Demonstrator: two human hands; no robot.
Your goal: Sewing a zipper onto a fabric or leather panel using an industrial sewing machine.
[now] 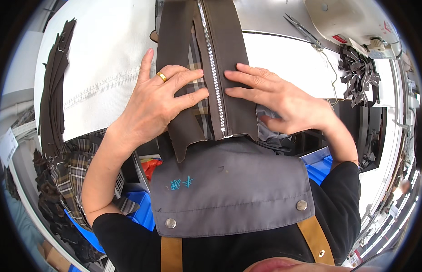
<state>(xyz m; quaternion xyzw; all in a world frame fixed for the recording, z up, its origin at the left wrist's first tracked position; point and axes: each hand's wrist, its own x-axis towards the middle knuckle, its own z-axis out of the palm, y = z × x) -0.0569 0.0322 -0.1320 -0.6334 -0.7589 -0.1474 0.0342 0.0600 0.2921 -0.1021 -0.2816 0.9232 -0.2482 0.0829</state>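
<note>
A dark brown fabric piece (233, 41) lies lengthwise before me on the table, its cut lower end hanging toward my grey apron (233, 181). A closed silver metal zipper (213, 68) runs down its middle. Left of the zipper, a gap between the brown layers shows plaid cloth (200, 105). My left hand (163, 95), with a gold ring, is spread open, its fingertips resting by the zipper's left tape. Flat on the brown panel right of the zipper lie the outstretched fingers of my right hand (281, 97). Neither hand grips anything.
Dark strips (54, 86) drape over the white table's (106, 41) left edge, above hanging plaid pieces (72, 170). Far right are metal scissors (304, 29), a pale sewing machine (351, 18) and bunched dark strips (359, 75). Blue bins (140, 206) stand below the table.
</note>
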